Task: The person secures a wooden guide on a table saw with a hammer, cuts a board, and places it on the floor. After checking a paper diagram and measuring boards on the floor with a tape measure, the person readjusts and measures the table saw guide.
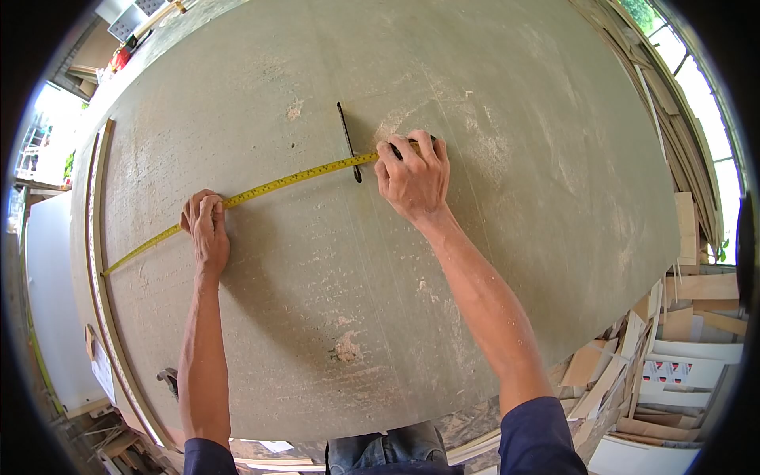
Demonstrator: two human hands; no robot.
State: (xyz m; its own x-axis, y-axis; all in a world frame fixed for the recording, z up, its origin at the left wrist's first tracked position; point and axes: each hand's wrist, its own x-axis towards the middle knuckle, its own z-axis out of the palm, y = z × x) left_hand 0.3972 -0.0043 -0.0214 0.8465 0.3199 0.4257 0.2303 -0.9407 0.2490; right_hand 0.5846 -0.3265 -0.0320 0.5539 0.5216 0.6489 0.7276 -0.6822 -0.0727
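Note:
A yellow tape measure blade (297,177) stretches across the wide dusty tabletop (554,158), from the long straight rail (96,214) on the left to my right hand (413,176). The fingers of my right hand are curled over the dark tape case, which they mostly hide. My left hand (207,229) pinches the yellow blade partway along, its fingers pressed together close over the surface. Just left of my right hand, a narrow dark strip like a saw blade (345,131) shows at the tabletop, and the yellow blade passes over its near part.
Wood offcuts (606,360) are heaped below the right edge, and long boards (673,111) lean along the right side. A white panel (59,293) stands beyond the rail. A small dark curved piece (168,380) lies near my left forearm. Sawdust (347,348) speckles the top.

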